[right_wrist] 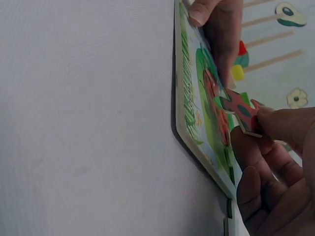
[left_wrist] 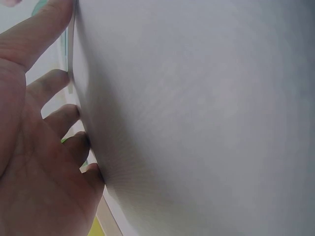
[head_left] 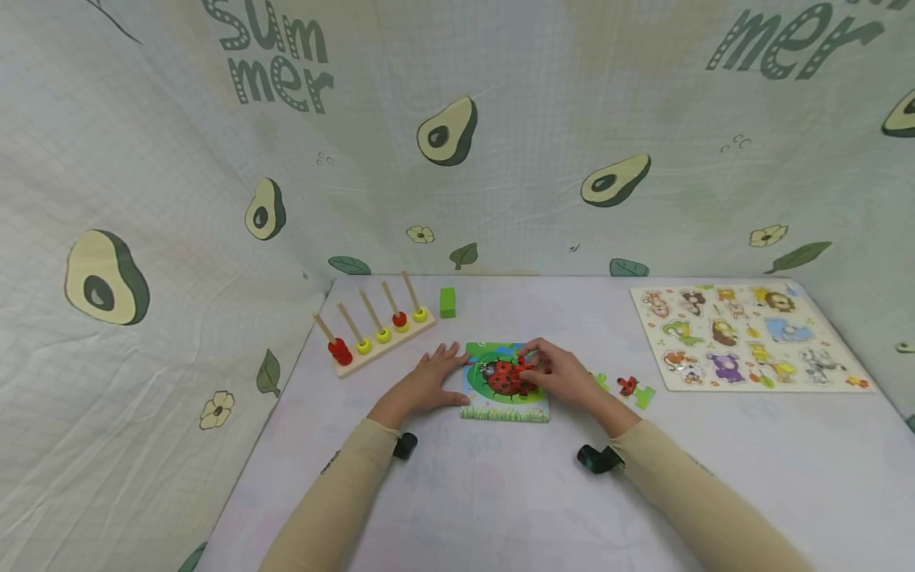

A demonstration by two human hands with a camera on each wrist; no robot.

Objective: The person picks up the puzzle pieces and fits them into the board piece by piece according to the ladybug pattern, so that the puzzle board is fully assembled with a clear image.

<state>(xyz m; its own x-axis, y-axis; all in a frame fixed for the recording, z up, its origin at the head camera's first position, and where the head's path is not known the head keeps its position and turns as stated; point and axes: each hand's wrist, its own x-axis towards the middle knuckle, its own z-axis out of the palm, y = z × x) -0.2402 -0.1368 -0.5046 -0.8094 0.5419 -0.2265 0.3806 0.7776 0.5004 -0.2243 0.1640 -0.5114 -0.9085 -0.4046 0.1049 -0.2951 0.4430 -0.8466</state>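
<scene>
A square ladybug puzzle board (head_left: pixel 503 413) lies flat on the table, with a red ladybug on green at its middle. My right hand (head_left: pixel 561 372) is over the board's right part, pinching a red and green puzzle piece (right_wrist: pixel 241 112) between thumb and fingers. In the right wrist view the piece is tilted above the board's surface. My left hand (head_left: pixel 427 384) rests at the board's left side, fingers spread, thumb and index fingertip right at its edge. Loose puzzle pieces (head_left: pixel 629 387) lie on the table to the right of my right hand.
A wooden peg stand (head_left: pixel 386 346) with red and yellow beads is at the back left, a green block (head_left: pixel 447 303) beside it. At the right lies a large animal puzzle board (head_left: pixel 758 338). Avocado-print cloth (head_left: pixel 529 214) hangs behind the table.
</scene>
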